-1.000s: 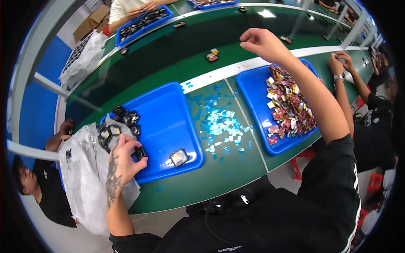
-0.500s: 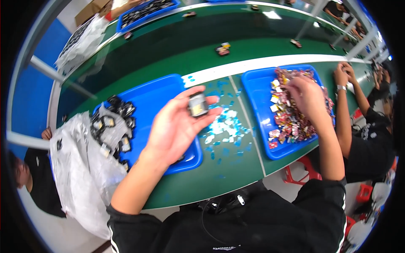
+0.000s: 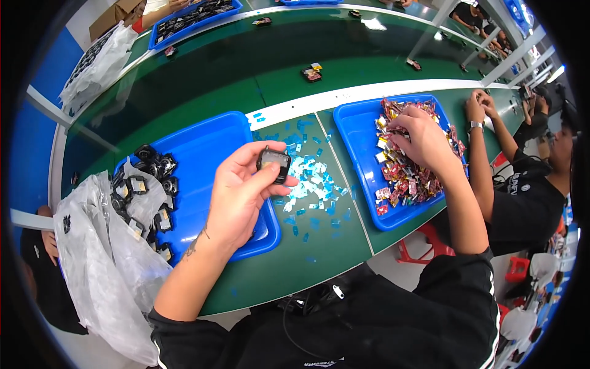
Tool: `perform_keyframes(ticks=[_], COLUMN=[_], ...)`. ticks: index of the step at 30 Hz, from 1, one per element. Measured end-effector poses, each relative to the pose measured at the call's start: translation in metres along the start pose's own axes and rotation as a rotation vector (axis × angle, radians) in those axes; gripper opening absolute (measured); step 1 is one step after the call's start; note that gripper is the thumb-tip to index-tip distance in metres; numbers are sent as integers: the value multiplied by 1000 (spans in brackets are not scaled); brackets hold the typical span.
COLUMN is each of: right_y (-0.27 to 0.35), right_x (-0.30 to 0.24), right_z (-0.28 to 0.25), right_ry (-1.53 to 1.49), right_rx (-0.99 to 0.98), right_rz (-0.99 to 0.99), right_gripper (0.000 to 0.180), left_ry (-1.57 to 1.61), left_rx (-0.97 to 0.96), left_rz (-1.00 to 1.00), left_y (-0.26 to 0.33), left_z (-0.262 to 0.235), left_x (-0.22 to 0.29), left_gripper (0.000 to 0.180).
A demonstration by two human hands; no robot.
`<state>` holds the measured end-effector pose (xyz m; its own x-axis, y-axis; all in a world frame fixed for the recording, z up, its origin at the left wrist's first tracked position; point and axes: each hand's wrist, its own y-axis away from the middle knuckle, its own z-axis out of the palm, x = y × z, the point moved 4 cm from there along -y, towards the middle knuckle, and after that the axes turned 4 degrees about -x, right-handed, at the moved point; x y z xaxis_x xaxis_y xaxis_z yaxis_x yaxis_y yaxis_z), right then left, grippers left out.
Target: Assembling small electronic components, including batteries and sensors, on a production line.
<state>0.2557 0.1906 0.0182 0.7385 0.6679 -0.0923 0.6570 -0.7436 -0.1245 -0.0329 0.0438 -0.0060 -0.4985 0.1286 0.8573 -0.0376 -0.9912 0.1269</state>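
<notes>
Nearest, crinkled clear plastic bagging (image 3: 104,258) spills over the green table's (image 3: 276,277) left edge, partly covering a heap of small black square parts (image 3: 147,184) at the left end of a smooth blue tray (image 3: 203,147). Above that tray's right end the left hand (image 3: 239,197) is raised, fingers and thumb pinching a small black rectangular device (image 3: 273,163) with rounded corners and a pale face; hand and forearm hide much of the tray floor. Between the two trays, light blue and white film scraps (image 3: 307,175) lie scattered on the matte surface. The right hand (image 3: 424,138) reaches down into a second blue tray (image 3: 362,147), fingers curled into a pile of glossy, multicoloured little packets (image 3: 405,172); whether it grips one cannot be told. Beyond runs a white strip (image 3: 369,92), then the darker green belt (image 3: 246,61) carrying a few small items. At far right another person's hands (image 3: 476,104) rest on the table. Compared with half a second ago, the device sits lower and nearer, and the right hand has sunk deeper among the packets.
</notes>
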Motion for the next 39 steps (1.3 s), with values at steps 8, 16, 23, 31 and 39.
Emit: perform_keyframes(ticks=[8, 16, 23, 31, 39], right_y=[-26, -21, 19, 43, 20], right_x=[1, 18, -22, -50, -11], right_z=[7, 20, -4, -17, -33], right_ry=[-87, -181, -183, -321, -457], right_rx=[-33, 54, -129, -95, 24], right_rz=[-44, -5, -59, -154, 191], right_gripper=[31, 30, 29, 17, 13], left_ry=[30, 89, 74, 17, 51], left_rx=[90, 31, 34, -14, -10], left_rz=[104, -35, -40, -44, -69], left_y=[-2, 0, 1, 8, 8], left_z=[-7, -3, -4, 5, 13], left_x=[7, 6, 6, 10, 8], left_gripper=[18, 20, 19, 19, 22])
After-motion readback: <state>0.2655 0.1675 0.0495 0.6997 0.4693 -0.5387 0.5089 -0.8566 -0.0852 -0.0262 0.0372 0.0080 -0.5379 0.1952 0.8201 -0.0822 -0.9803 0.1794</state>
